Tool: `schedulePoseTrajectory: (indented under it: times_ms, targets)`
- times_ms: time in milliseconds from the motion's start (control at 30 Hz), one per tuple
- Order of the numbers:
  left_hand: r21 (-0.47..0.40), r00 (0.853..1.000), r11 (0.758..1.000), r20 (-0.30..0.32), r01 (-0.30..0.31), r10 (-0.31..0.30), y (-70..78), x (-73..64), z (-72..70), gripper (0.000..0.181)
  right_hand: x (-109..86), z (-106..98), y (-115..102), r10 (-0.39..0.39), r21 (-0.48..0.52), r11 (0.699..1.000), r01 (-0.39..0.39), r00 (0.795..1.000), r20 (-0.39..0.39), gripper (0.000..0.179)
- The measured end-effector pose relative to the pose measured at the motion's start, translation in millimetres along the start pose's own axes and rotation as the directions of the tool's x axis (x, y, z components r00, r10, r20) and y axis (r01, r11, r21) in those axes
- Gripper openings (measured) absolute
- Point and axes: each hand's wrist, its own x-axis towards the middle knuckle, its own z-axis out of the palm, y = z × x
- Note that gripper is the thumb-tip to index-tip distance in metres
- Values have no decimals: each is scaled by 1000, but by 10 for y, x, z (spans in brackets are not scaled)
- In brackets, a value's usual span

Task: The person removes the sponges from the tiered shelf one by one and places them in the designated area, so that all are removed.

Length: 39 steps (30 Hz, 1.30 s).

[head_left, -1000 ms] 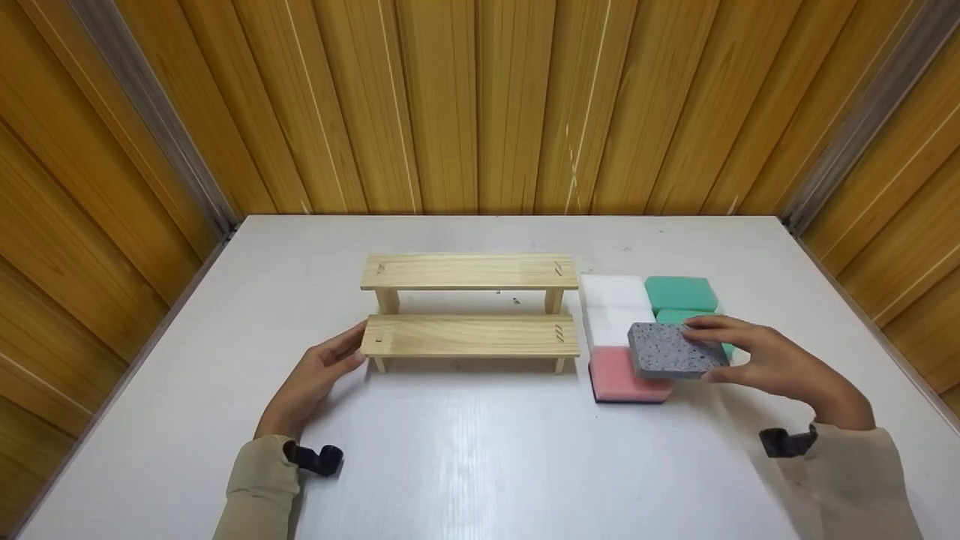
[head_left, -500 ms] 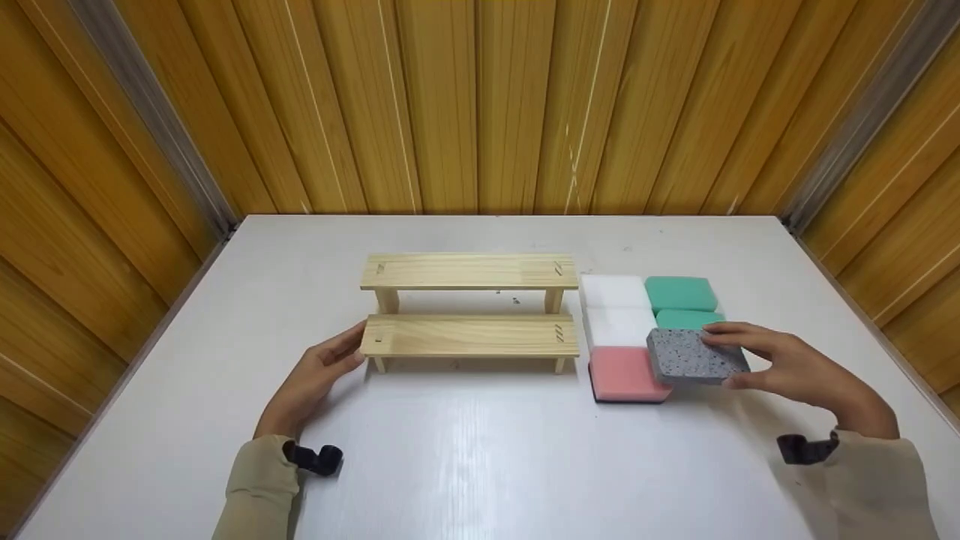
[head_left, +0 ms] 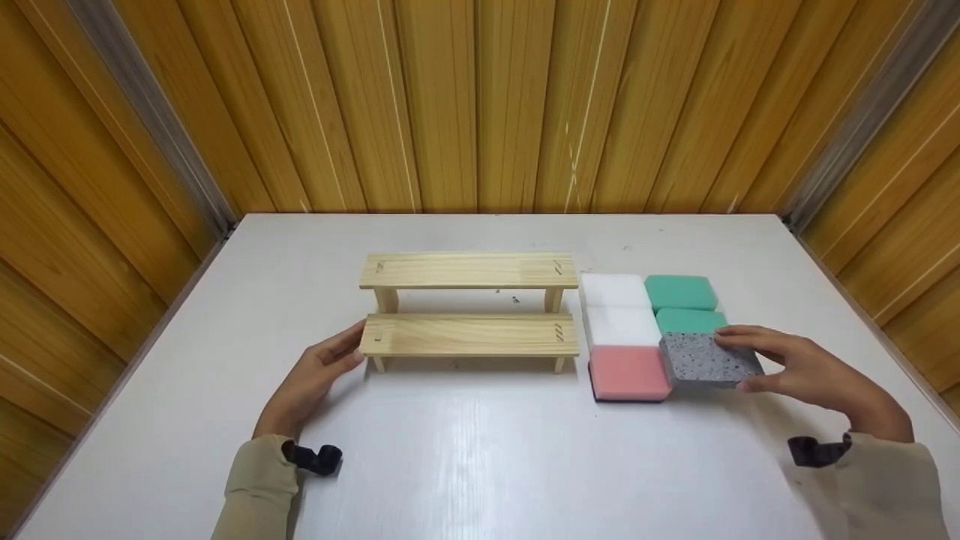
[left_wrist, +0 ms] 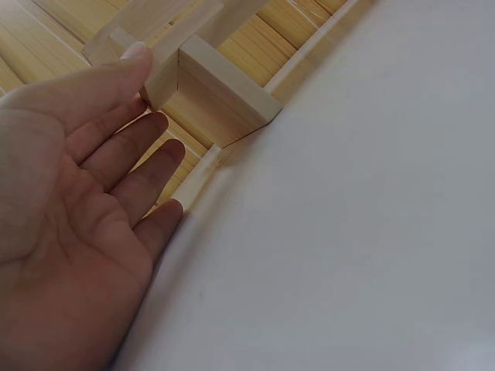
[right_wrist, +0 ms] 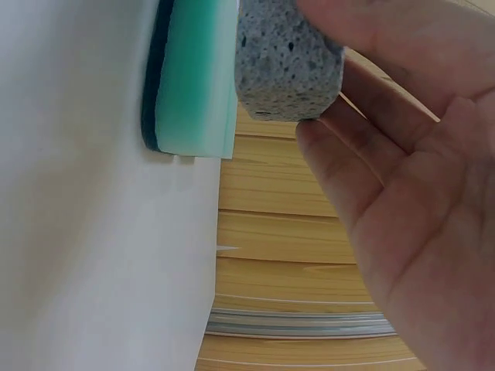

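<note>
My right hand pinches a grey speckled sponge by its right end, thumb at the near side and fingers at the far side. In the head view the grey sponge lies just right of a pink sponge and in front of the green sponges. The right wrist view has its pitted end beside a green sponge with a dark pad. My left hand touches the left end of a two-step wooden stand, thumb at the front corner, its other fingers loosely extended.
Two white sponges stand between the wooden stand and the green sponges. All rest on a white table, bounded by wood-patterned walls at the back and sides. Black wrist cameras sit at both sleeves.
My right hand has carried the grey sponge right and a little nearer to me, uncovering the pink sponge. The left hand and wooden stand have stayed put.
</note>
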Motion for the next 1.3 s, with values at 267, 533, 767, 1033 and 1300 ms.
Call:
schedulePoseTrajectory:
  times_ms: [267, 533, 767, 1033, 1300]
  targets:
    - [5, 1000, 1000, -2, -8, 8, 11, 12, 9, 65, -66, -30, 74, 8, -10, 1000, -8, 1000, -2, 60]
    - [11, 1000, 1000, 2, -17, 17, 9, 13, 15, 65, -106, -33, 145, -38, 35, 999, 38, 999, -2, 59]
    - [6, 1000, 1000, 4, -17, 17, -3, -8, 3, 65, -82, -21, 175, -29, 47, 999, 28, 999, 29, 58]
    - [11, 1000, 1000, 1, -7, 7, 9, -9, -1, 66, -93, -5, 203, -12, 47, 999, 10, 999, 47, 58]
    - [21, 1000, 1000, 8, -3, 3, 1, -1, -6, 65, -90, 12, 233, -11, 24, 1000, 9, 998, 63, 59]
